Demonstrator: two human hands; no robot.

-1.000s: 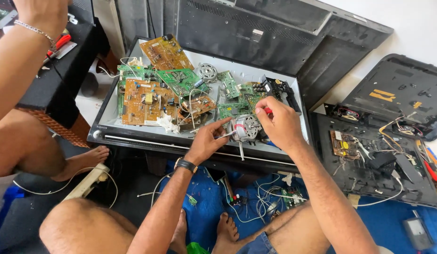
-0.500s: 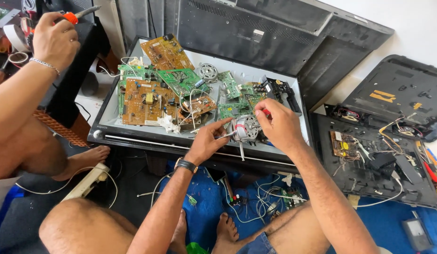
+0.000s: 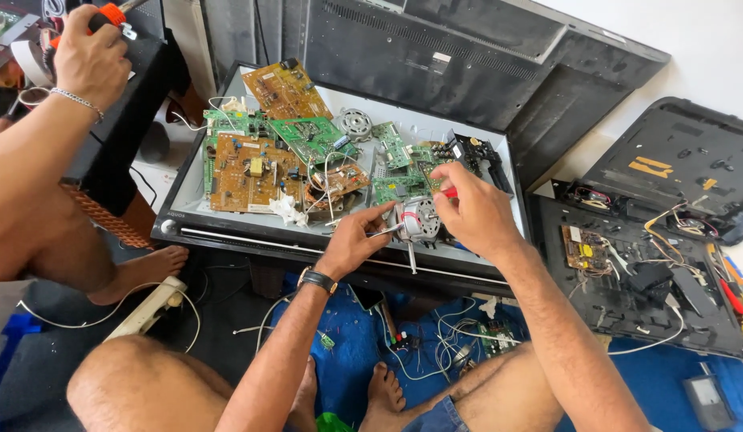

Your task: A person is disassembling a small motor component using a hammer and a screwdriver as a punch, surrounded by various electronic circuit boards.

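One small electric motor (image 3: 420, 219): silver-grey round casing, red winding showing; thin shaft pointing down toward the person, long axis near upright; held over flat television panel (image 3: 339, 240); left hand (image 3: 354, 238) fingers pinched on it; right hand (image 3: 474, 210) closed around red-handled tool (image 3: 448, 192).

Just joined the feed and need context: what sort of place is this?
Likely an informal electronics repair or salvage spot, worked on the floor. Loose circuit boards lie heaped on an opened flat-screen panel, more gutted casings sit alongside, and cut wires litter a blue sheet.
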